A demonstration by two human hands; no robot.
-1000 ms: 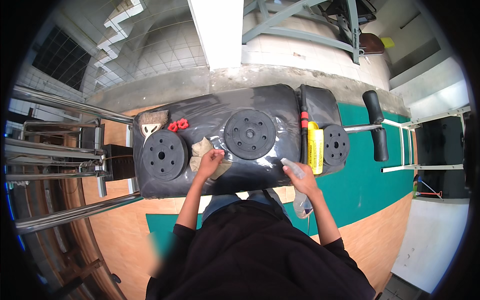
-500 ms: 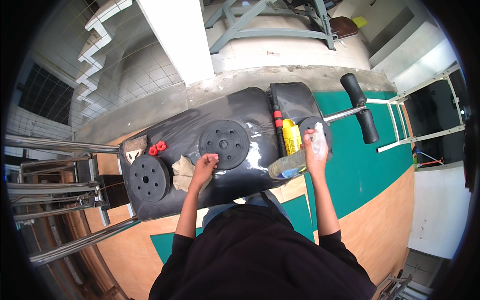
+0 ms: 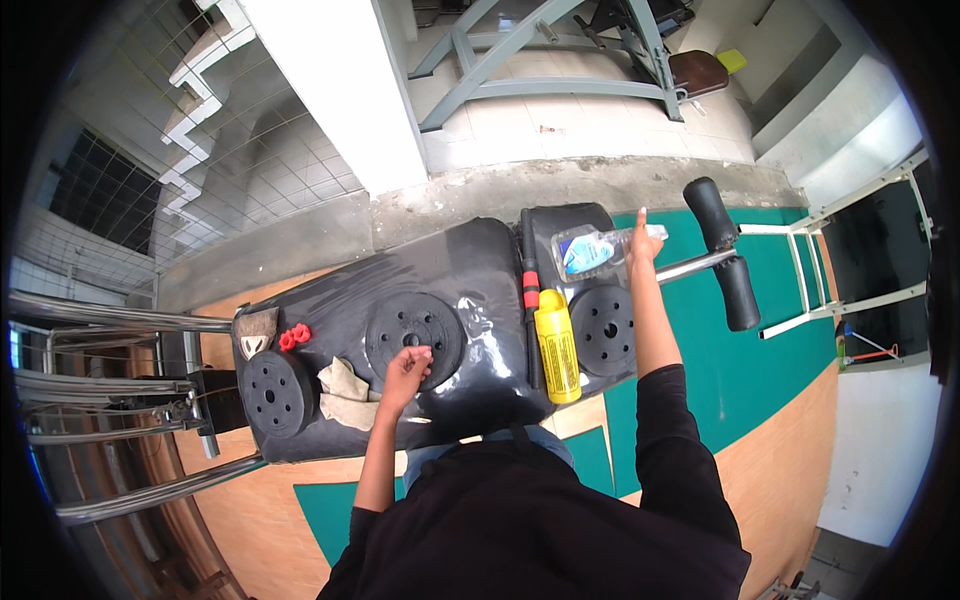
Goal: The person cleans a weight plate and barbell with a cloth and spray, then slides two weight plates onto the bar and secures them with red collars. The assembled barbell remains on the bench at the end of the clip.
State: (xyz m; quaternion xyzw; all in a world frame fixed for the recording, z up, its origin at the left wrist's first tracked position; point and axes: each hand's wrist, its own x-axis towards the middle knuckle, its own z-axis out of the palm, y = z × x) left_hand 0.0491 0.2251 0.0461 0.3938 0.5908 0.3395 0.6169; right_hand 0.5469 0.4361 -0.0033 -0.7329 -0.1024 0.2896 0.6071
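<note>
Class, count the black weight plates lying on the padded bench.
3: one weight plate at the bench's left end, one in the middle under the left hand, one beside the yellow bottle.

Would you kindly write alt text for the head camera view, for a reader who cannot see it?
Seen from above, a person's left hand rests on a black weight plate on a black padded bench, while the right hand holds a clear plastic bottle lying on it. Nearby lie a yellow bottle and a cloth.
</note>
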